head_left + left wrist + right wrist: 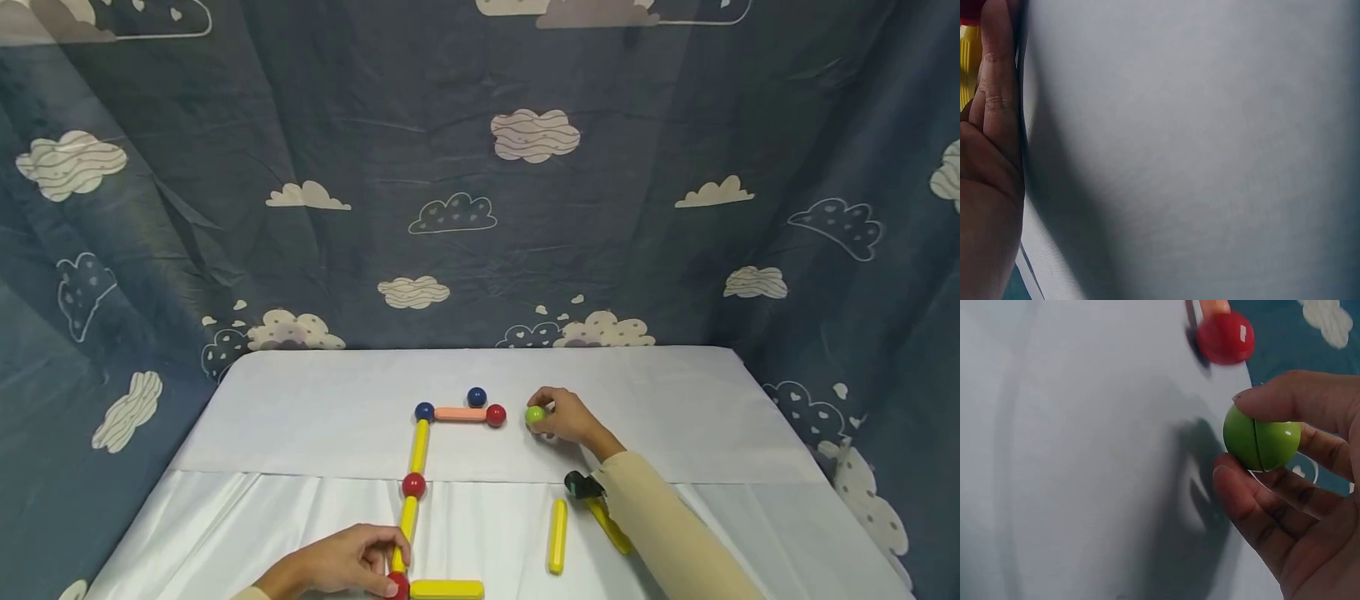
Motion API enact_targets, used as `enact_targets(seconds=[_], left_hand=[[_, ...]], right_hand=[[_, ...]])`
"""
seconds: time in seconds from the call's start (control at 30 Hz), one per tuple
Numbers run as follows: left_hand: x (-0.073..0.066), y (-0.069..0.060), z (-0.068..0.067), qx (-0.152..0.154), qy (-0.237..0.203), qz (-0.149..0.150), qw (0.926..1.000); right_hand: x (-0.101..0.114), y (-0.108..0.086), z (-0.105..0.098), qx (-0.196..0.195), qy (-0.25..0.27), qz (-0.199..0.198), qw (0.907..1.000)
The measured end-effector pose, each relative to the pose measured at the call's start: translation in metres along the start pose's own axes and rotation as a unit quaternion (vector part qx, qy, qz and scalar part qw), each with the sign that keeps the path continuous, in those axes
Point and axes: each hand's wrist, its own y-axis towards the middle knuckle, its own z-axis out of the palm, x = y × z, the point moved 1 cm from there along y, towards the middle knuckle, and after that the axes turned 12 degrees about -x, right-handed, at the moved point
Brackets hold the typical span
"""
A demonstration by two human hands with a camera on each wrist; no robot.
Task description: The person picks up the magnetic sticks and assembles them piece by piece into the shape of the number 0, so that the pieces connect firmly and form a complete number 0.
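Observation:
The right hand (564, 417) pinches a green ball (535, 415) between thumb and fingers; in the right wrist view the hand (1310, 456) holds that green ball (1260, 439) above the white cloth. The left hand (341, 560) grips a red ball (398, 587) and touches a yellow rod (407, 525) at the front. Another yellow rod (447, 590) extends right from that ball. The chain runs up through a red ball (413, 485), a yellow rod (420, 446), a blue ball (424, 412) and an orange rod (460, 414) to a red ball (496, 416).
A loose blue ball (476, 397) lies behind the orange rod. Right of the chain are a yellow rod (557, 537), a black piece (582, 485) and another yellow rod (609, 527) partly under the right sleeve. A cloud-patterned curtain (457, 125) hangs behind the white table (300, 417).

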Motion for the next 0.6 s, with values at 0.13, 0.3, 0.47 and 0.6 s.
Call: enact_targets(seconds=[0.13,0.3,0.47,0.6], left_hand=[[0.000,0.000,-0.001,0.005,-0.009,-0.006,0.9999],[0.000,-0.001,0.000,0.000,-0.003,-0.011,0.9999],[-0.001,-0.001,0.000,-0.013,0.007,-0.015,0.9998],[0.000,0.000,-0.001,-0.007,-0.003,-0.010,0.9999]], right_hand=[[0.002,-0.020,0.000,0.024,0.014,-0.028,0.9992],[0.008,-0.046,-0.003,0.087,0.017,-0.097,0.9914],[0.020,-0.069,0.000,0.173,0.023,-0.150,0.9733],[0.031,-0.087,0.006,0.229,0.024,-0.169,0.9582]])
